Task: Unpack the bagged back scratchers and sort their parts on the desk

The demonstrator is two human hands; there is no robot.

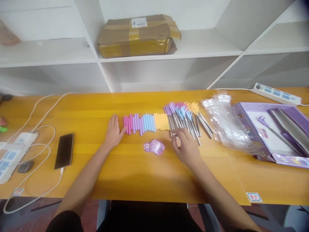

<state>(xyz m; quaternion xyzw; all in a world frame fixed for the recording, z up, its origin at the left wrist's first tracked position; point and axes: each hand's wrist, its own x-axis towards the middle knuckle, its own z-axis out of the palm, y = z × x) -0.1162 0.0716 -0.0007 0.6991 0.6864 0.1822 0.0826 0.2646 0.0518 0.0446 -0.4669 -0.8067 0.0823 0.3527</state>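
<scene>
On the wooden table [145, 177] lies a row of coloured tubes: pink tubes [127, 125], purple tubes [138, 124], blue tubes [149, 122] and yellow tubes [161, 121]. My left hand [115, 132] rests flat at the row's left end, fingers apart, thumb beside the pink tubes. Right of the row is a pile of metal rods with small coloured claw-shaped heads [183, 112]. My right hand [185, 145] is over the rods' lower ends, its fingers curled; what they hold, if anything, cannot be made out. Small purple cards [155, 147] lie between my hands.
Clear plastic bags [224, 119] and an open purple box [256, 129] holding a purple-headed rod [277, 133] are on the right. At left lie a phone [64, 150], cables and a power strip [16, 154]. A taped carton [137, 37] sits on the shelf behind.
</scene>
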